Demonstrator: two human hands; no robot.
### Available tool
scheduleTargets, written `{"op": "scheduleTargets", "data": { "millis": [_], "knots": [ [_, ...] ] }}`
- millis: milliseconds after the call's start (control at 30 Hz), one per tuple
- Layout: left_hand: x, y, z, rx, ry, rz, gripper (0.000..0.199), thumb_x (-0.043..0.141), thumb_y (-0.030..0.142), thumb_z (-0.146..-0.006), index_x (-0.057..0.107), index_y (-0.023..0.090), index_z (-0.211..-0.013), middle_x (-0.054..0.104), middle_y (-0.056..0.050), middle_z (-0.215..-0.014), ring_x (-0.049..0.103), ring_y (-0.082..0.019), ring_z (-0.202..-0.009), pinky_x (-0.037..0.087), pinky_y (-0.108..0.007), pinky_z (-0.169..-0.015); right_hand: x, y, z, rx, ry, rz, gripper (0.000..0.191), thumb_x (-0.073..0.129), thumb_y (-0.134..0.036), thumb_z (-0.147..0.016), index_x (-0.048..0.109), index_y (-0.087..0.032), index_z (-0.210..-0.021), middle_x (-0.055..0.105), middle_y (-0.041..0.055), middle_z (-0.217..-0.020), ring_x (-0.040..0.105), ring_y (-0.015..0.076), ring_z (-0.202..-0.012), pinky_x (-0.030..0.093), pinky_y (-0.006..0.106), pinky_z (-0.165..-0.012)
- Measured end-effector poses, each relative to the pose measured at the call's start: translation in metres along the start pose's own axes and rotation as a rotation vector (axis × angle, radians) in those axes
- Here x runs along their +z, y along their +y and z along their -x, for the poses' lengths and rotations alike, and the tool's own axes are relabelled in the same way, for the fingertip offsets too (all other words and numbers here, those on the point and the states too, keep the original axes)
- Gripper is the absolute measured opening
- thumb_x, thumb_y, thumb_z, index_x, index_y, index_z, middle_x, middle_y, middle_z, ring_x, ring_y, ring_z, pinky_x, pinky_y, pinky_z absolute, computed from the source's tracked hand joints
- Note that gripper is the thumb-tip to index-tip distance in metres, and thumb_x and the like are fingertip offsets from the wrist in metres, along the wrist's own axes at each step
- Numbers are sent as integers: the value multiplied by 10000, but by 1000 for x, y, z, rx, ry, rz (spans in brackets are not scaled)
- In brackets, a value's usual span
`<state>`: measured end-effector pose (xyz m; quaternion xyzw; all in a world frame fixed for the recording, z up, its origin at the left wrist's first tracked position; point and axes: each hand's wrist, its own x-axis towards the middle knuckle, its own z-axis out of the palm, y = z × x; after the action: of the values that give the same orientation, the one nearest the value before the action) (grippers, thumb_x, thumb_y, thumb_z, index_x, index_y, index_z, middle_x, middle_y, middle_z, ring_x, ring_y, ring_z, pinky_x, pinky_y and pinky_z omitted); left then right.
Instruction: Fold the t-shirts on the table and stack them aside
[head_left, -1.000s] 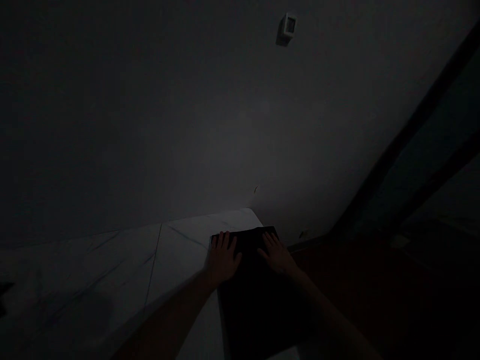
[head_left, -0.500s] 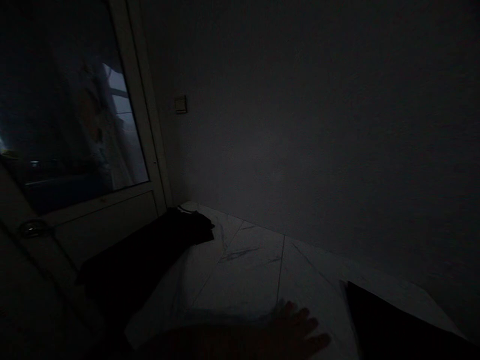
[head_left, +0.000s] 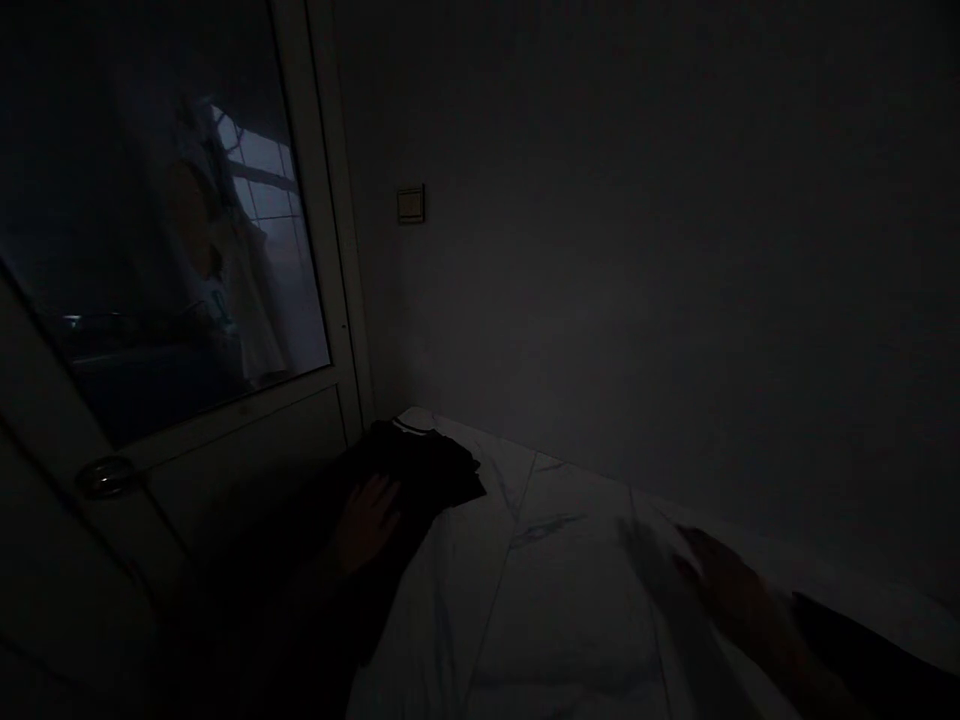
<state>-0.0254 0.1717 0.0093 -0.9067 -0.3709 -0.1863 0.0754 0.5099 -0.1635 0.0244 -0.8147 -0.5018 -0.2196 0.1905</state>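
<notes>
My left hand [head_left: 367,522] lies flat on a folded black garment [head_left: 424,470], its fingers apart and not gripping. The garment has a pale neckline edge at its far end and rests on a white marble-patterned surface [head_left: 570,610]. Motion-blurred, my right hand [head_left: 727,590] is spread open over that surface, close to a dark cloth [head_left: 874,650] at the lower right corner. It holds nothing. Much of the garment's near part is lost in shadow.
A door with a glass pane [head_left: 180,250] and a round metal handle [head_left: 105,478] stands at the left. A wall switch [head_left: 410,204] sits beside the door frame. A plain wall [head_left: 637,280] rises behind the white surface. The room is very dim.
My view has swung slightly further toward the door. My left hand has come down on the black garment, and my right hand has moved right toward the dark cloth.
</notes>
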Motion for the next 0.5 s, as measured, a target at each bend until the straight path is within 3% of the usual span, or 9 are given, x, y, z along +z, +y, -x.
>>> {"op": "scheduleTargets", "data": {
  "millis": [100,200,267,367,500],
  "knots": [
    [16,-30,-24,-140,-104,-97,539,382,411,-1004,510,188,-1478,434,-172,-1570,368,-374,-1468,315,-632,-1151,44,-124,-68,-68,-235,-134,561,322,-426,-955,624,-142,-1334,655,171,-1344,624,299,-1224,498,465,-1035],
    [30,-36,-26,-194,-191,-126,580,356,457,-1009,459,194,-1516,391,-155,-1595,334,-376,-1484,272,-624,-1170,77,-243,-125,-88,-351,-215,496,363,-346,-980,604,-157,-1370,633,142,-1390,574,268,-1293,415,406,-1117],
    [35,-36,-23,-208,-225,-118,598,348,479,-1008,428,208,-1535,357,-142,-1613,308,-370,-1497,253,-623,-1179,99,-304,-159,-80,-395,-238,462,378,-316,-1003,606,-153,-1371,623,137,-1406,551,248,-1318,382,353,-1130],
    [39,-36,-22,-228,-251,-78,597,370,485,-999,437,221,-1530,351,-139,-1614,296,-371,-1502,243,-626,-1185,133,-363,-198,-63,-429,-234,417,394,-286,-1015,655,-146,-1309,663,140,-1350,600,239,-1249,418,317,-1062],
    [44,-39,-22,-219,-206,-50,596,388,485,-993,451,220,-1523,370,-142,-1603,307,-380,-1496,221,-639,-1192,167,-392,-224,-17,-482,-223,375,459,-349,-1004,727,-153,-1177,736,133,-1205,664,226,-1117,458,276,-924]
  ]
}}
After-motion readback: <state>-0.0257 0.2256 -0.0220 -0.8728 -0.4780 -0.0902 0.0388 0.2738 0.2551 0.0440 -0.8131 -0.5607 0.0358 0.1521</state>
